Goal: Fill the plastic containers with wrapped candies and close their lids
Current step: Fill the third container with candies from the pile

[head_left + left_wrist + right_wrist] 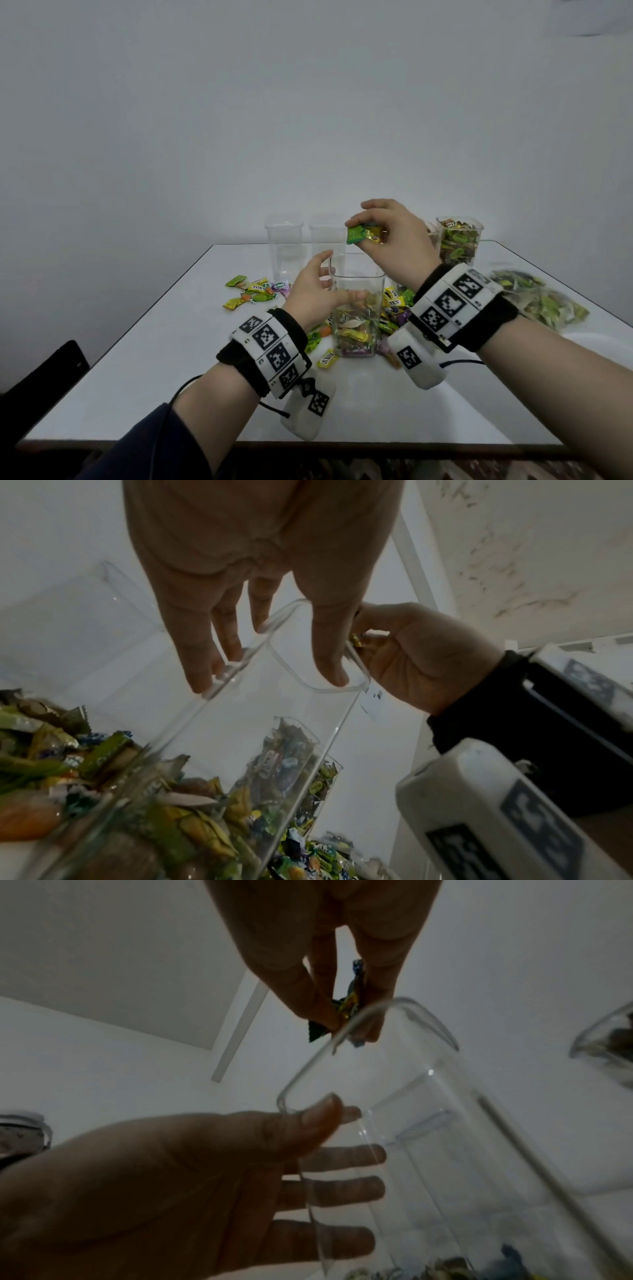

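A clear plastic container point(356, 284) stands mid-table, about a third full of wrapped candies. My left hand point(329, 281) holds it from the left, thumb across the near wall and fingers behind the far side. In the left wrist view my left hand point(267, 656) has its fingers reaching along the container's rim point(308, 647). My right hand point(366, 229) hovers just above the opening and pinches green and yellow wrapped candies point(359, 235). In the right wrist view the candies point(346, 1004) sit between my right hand's point(346, 1010) fingertips, above the rim point(428, 1020).
Two empty clear containers point(284, 246) stand at the back. A candy-filled container point(459, 240) is at the back right, and an open bag of candies point(541, 298) lies to the right. Loose candies point(253, 291) are scattered on the white table point(137, 359). A dark chair point(44, 373) stands at the left.
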A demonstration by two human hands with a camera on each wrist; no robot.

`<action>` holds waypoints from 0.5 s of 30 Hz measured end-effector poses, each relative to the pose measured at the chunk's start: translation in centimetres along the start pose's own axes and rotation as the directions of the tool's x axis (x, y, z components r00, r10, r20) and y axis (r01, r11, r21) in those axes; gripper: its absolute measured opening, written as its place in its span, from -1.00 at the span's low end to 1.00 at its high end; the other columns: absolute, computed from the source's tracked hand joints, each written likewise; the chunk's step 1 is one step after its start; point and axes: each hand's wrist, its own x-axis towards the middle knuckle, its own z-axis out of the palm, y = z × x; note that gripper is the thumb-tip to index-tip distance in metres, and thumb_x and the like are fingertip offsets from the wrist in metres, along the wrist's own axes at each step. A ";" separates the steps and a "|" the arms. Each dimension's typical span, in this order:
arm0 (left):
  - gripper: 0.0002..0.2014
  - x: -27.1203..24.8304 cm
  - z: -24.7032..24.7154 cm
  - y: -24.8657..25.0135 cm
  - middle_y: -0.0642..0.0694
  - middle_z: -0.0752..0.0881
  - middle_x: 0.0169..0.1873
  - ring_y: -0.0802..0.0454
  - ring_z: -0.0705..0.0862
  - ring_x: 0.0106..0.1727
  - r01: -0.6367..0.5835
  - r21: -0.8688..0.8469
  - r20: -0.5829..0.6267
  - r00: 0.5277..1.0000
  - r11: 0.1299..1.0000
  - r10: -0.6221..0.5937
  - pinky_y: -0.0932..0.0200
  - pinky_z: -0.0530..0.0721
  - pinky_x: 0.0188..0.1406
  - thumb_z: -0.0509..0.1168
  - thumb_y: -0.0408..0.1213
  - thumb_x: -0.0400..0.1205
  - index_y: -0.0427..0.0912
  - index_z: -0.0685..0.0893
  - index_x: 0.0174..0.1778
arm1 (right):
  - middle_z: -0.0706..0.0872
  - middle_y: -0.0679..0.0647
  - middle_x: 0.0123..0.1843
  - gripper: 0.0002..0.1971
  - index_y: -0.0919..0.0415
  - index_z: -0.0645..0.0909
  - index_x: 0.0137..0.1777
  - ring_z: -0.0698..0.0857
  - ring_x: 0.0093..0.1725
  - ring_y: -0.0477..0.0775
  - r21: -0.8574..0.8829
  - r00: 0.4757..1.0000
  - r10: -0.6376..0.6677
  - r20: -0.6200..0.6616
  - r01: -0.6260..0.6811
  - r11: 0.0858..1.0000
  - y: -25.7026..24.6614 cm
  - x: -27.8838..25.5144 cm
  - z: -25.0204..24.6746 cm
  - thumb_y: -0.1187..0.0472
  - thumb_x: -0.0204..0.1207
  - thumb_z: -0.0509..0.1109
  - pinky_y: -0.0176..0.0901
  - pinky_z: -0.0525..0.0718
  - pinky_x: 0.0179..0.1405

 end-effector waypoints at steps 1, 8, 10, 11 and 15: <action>-0.08 0.0 0.0 -0.1 -0.04 0.54 0.20 0.18 0.57 0.01 -0.005 -0.001 -0.006 1.000 1.000 0.005 0.26 0.61 -0.08 0.63 -0.30 0.31 0.00 0.32 0.56 | 0.55 0.00 0.26 -0.71 -0.03 0.74 -0.02 0.59 0.15 -0.11 0.002 1.000 0.027 0.000 -0.027 1.000 0.2 0.0 0.4 0.39 0.40 0.42 -0.49 0.45 0.11; -0.10 -0.1 0.0 -0.4 0.07 0.54 0.10 0.20 0.59 0.03 -0.008 -0.011 -0.011 1.000 1.000 0.008 0.33 0.65 -0.11 0.61 -0.32 0.34 0.01 0.31 0.56 | 0.65 0.07 0.03 -0.91 -0.09 0.69 -0.19 0.59 -0.14 -0.10 0.154 0.981 0.192 0.009 -0.191 0.970 1.6 0.4 2.3 0.17 0.42 0.42 -0.21 0.51 -0.05; -0.09 -0.1 0.0 -0.5 0.01 0.55 0.16 0.06 0.62 0.14 0.001 -0.018 -0.011 1.000 1.000 -0.001 0.19 0.68 0.02 0.61 -0.33 0.34 0.00 0.30 0.57 | 0.68 0.00 -0.15 -0.89 -0.04 0.68 -0.23 0.55 -0.27 -0.12 0.124 0.985 0.172 0.004 -0.171 0.977 1.9 0.4 2.5 0.22 0.39 0.45 -0.23 0.48 -0.17; -0.09 -0.2 0.0 -0.4 -0.02 0.54 0.19 0.01 0.61 0.18 0.005 -0.018 -0.010 1.000 1.000 -0.005 0.13 0.69 0.06 0.61 -0.33 0.34 0.00 0.30 0.58 | 0.67 -0.04 -0.22 -0.84 -0.03 0.67 -0.22 0.56 -0.28 -0.10 0.115 0.988 0.156 0.004 -0.155 0.981 2.1 0.4 2.6 0.29 0.36 0.45 -0.22 0.49 -0.20; -0.09 -0.2 0.0 -0.5 -0.08 0.53 0.25 -0.02 0.59 0.24 0.001 -0.003 -0.016 1.000 1.000 -0.001 -0.02 0.67 0.21 0.61 -0.32 0.34 0.01 0.30 0.58 | 0.59 -0.09 -0.29 -0.65 -0.12 0.65 -0.07 0.56 -0.31 -0.11 0.133 0.993 0.112 0.037 -0.116 0.984 2.2 0.1 2.7 0.37 0.30 0.46 -0.31 0.58 -0.27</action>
